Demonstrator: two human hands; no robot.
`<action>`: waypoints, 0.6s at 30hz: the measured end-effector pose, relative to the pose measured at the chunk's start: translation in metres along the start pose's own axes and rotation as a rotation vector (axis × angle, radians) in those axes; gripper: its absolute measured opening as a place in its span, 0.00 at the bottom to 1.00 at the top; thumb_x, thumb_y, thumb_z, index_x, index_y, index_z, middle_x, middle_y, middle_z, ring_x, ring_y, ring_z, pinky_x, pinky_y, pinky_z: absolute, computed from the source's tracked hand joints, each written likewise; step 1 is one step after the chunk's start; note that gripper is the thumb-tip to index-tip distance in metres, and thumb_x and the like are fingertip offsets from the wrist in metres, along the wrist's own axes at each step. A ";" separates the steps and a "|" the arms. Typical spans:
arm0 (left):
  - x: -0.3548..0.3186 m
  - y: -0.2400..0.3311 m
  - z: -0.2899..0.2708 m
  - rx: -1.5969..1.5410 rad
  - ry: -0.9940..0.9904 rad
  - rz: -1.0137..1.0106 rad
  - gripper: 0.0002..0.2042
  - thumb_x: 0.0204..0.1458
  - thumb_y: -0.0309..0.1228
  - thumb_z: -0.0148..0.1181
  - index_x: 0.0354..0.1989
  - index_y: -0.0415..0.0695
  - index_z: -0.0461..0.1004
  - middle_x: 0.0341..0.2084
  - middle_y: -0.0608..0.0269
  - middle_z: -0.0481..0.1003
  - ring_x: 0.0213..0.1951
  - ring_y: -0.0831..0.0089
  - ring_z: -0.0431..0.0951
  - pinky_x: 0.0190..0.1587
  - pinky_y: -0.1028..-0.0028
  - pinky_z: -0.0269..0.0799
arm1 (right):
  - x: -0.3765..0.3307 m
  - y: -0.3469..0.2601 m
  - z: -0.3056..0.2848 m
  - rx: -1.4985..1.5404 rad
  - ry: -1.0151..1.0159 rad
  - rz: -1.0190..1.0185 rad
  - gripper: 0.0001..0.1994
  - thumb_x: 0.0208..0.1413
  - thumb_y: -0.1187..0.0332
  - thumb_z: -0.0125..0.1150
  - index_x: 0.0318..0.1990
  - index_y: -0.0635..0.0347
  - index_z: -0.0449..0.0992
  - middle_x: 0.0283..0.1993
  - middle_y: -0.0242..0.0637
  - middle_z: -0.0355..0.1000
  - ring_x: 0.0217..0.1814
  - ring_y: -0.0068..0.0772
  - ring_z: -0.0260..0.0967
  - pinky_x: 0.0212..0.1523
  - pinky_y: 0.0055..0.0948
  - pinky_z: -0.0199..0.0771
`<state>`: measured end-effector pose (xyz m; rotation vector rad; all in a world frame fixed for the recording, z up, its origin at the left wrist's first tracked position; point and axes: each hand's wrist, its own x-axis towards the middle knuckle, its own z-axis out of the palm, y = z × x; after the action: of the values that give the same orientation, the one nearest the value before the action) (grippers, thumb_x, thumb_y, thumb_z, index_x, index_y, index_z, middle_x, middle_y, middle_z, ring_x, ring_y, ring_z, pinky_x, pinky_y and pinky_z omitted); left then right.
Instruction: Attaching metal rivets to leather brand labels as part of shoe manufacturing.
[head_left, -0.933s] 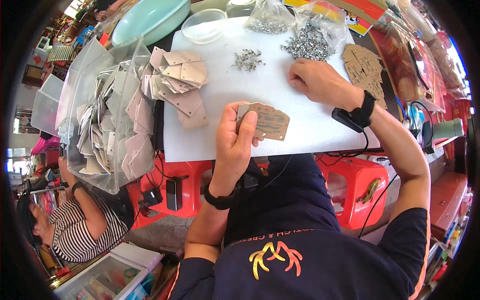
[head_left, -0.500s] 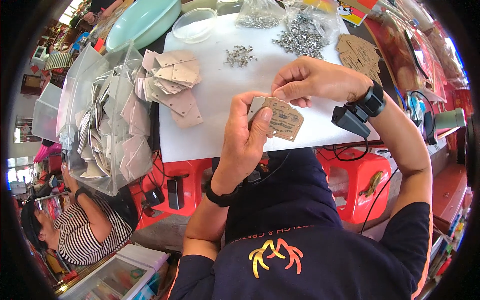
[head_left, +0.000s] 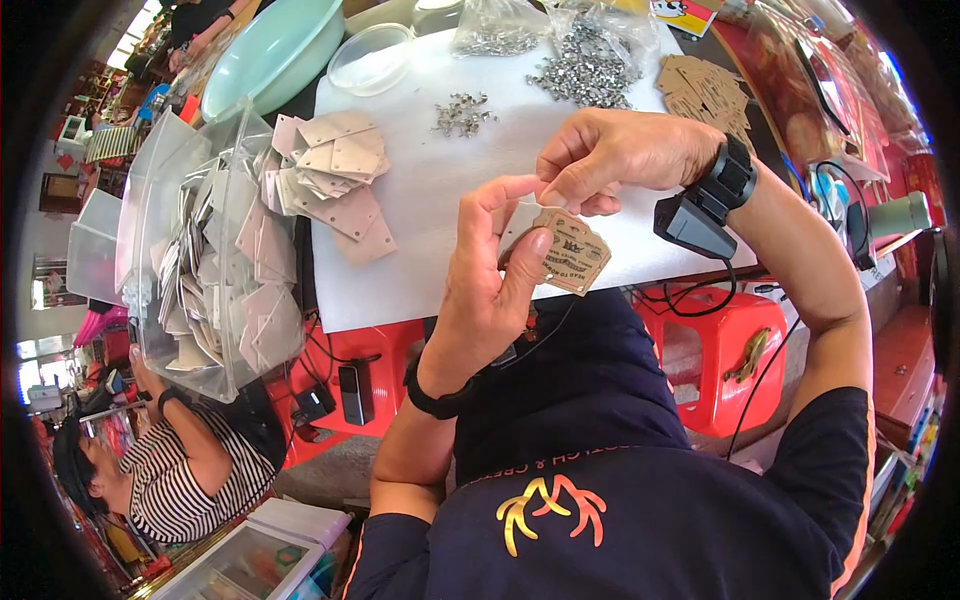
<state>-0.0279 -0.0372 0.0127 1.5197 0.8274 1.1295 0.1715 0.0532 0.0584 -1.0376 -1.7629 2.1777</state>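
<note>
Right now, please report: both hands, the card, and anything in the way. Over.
Left hand grips brown card tag. Right hand pinches at tag's top edge. Both raised above white board; small metal pieces beyond, nothing between.

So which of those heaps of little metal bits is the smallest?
The loose scatter of metal bits nearest the stack of pale cards. The big pile and the bagged pile beyond it are fuller.

1. White board (head_left: 430, 215): landmark, lying before the person.
2. Stack of cards (head_left: 335, 175): on its left part.
3. Small metal pieces (head_left: 460, 112): on it, behind centre.
4. Clear bin (head_left: 200, 250): left of it.
5. Bowl (head_left: 275, 55): behind its left corner.
6. Red stool (head_left: 725, 350): below its right edge.
</note>
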 end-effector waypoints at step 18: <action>0.001 0.004 0.004 -0.052 -0.046 0.006 0.23 0.62 0.28 0.50 0.63 0.42 0.52 0.38 0.62 0.71 0.29 0.86 0.65 0.28 0.86 0.61 | -0.004 -0.002 0.001 -0.016 -0.023 -0.051 0.09 0.53 0.66 0.62 0.33 0.66 0.78 0.23 0.28 0.71 0.20 0.14 0.64 0.21 0.16 0.61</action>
<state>-0.0244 -0.0384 0.0163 1.5013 0.7569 1.1081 0.1734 0.0506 0.0619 -0.9636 -1.7995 2.1573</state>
